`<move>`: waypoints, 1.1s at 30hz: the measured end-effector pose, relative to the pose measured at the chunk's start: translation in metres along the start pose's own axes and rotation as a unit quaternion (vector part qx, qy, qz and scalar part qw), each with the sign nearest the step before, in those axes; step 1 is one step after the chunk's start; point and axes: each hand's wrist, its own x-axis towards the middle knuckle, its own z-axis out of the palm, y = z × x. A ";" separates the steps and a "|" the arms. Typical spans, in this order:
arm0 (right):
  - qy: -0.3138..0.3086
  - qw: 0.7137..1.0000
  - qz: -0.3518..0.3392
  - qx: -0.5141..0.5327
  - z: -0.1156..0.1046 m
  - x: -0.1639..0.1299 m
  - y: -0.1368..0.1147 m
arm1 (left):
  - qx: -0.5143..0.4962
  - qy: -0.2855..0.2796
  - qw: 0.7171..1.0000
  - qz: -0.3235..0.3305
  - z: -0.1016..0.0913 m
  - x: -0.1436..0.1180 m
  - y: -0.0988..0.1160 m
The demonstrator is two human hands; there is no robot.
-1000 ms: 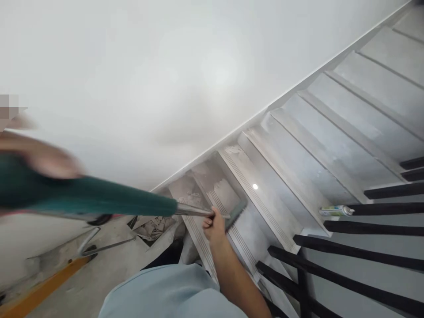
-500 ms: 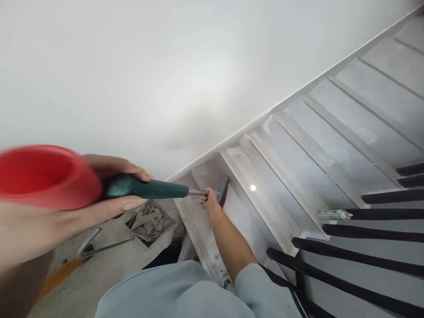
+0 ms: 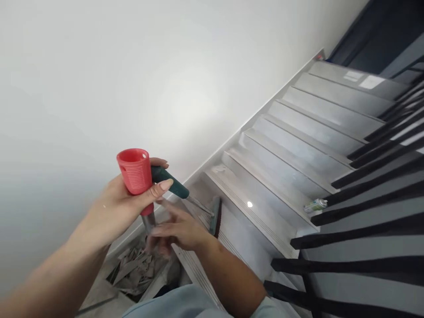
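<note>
Since half a second ago, the right hand [image 3: 180, 229] has left the metal shaft near the brush head and come back toward the left hand [image 3: 122, 205], its fingers now spread loose and blurred just under the handle, grasping nothing. That left hand has drawn away from the lens and sits left of centre, clenched around both a red ribbed handle end [image 3: 135, 171] and the green grip [image 3: 169, 181] of the broom, thumb pressed on the red part. From there the broom's shaft slants down to its brush head [image 3: 215, 215], resting on a dusty grey stair tread [image 3: 261, 212]. Broken scraps [image 3: 134, 265] fill a dustpan at lower left. Right of centre, a spray can [image 3: 315, 205] lies on a step beside black railing bars [image 3: 364, 229], and a white wall [image 3: 132, 79] fills the upper left.
</note>
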 end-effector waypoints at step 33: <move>0.694 0.649 0.268 -0.155 -0.328 -0.293 0.291 | 0.203 0.202 0.947 0.148 0.113 0.027 0.035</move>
